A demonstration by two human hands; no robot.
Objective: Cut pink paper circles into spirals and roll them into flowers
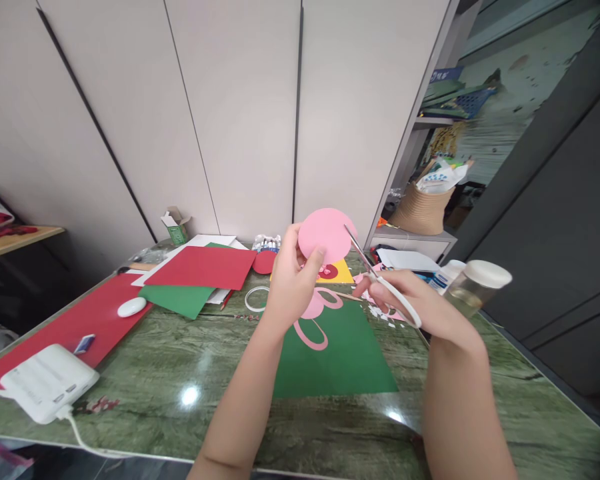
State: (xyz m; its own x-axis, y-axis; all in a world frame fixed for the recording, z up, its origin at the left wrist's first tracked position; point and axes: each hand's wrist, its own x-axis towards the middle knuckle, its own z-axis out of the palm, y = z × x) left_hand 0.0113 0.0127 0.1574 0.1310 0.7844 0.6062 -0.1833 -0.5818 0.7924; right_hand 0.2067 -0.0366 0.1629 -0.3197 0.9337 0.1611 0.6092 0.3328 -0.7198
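Note:
My left hand (295, 280) pinches a pink paper circle (325, 233) by its lower left edge, raised above the table. White-handled scissors (393, 297) are in my right hand (405, 290), their blades pointing up and left to the circle's right edge. I cannot tell whether the blades touch the paper. Below lies a green paper sheet (340, 360) with pink petal-shaped paper loops (313, 340) on it. Partly hidden behind my left hand is a yellow sheet (343, 272) with a red paper circle on it.
Red sheets (195, 267), a green sheet and a white power bank (50, 383) with a cable are at left. A tape roll (254, 300) sits near the middle. Paper scraps (380, 313) and a lidded jar (475, 287) are at right. Cabinet doors (230, 120) stand behind.

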